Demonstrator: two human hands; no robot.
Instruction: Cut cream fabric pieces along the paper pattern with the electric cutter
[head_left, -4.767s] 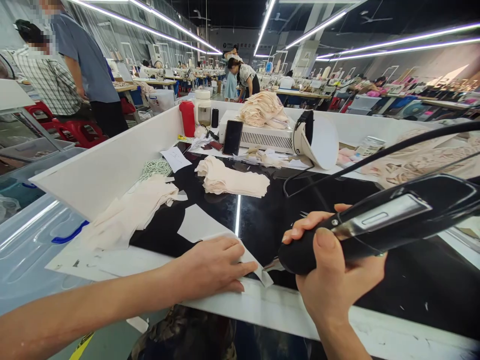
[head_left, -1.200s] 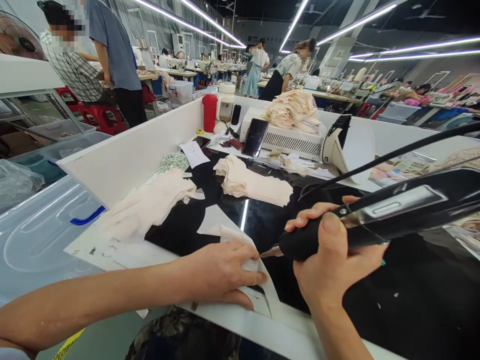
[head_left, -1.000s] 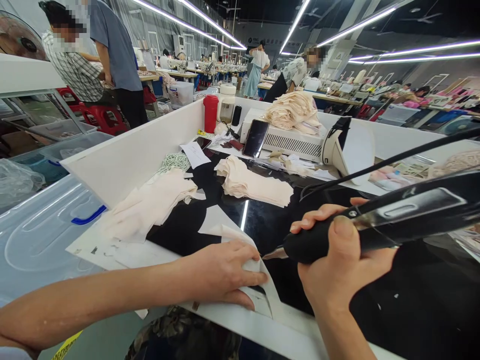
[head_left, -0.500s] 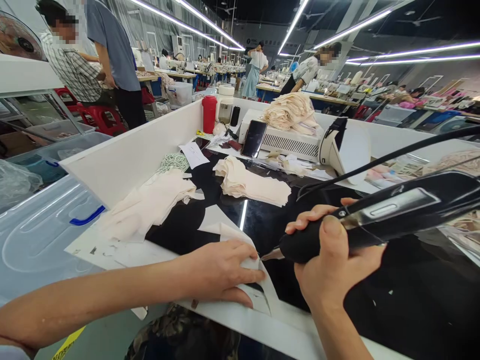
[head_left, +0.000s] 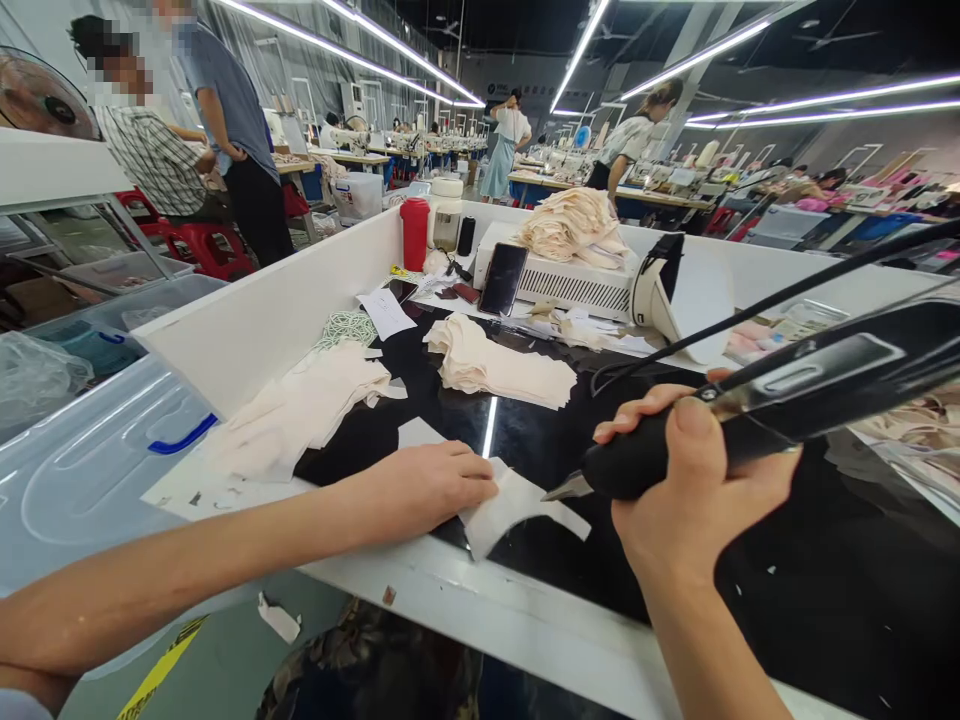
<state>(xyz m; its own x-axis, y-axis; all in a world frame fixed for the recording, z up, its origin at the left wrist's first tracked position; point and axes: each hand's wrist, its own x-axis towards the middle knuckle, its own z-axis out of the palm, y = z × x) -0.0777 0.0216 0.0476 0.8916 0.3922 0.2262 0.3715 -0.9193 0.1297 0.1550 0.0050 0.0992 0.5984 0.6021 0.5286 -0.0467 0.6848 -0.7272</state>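
Observation:
A black corded handheld tool (head_left: 757, 400) is in my right hand (head_left: 690, 480), the fingers wrapped round its body and the thumb along the top. Its pointed metal tip (head_left: 568, 487) meets the edge of a white fabric piece (head_left: 517, 500), or lies just over it. My left hand (head_left: 439, 487) rests on the left end of this piece, fingers together and bent down onto it; the fingertips are partly hidden. The piece has a curved lower edge and a narrow strip running right. Behind my left hand another pale piece (head_left: 418, 433) shows.
On the black tabletop (head_left: 810, 580) lie a cream fabric stack (head_left: 510, 370) and a pale fabric pile (head_left: 300, 405). Farther back stand a red bottle (head_left: 415, 235), a phone (head_left: 503, 278) and a white box (head_left: 570, 285) bearing cloth. The tool's cable (head_left: 750, 325) crosses the right side.
My left hand has moved left and slightly up, and more of the fabric piece is uncovered, now lying farther onto the black top. My right hand and the tool have shifted right.

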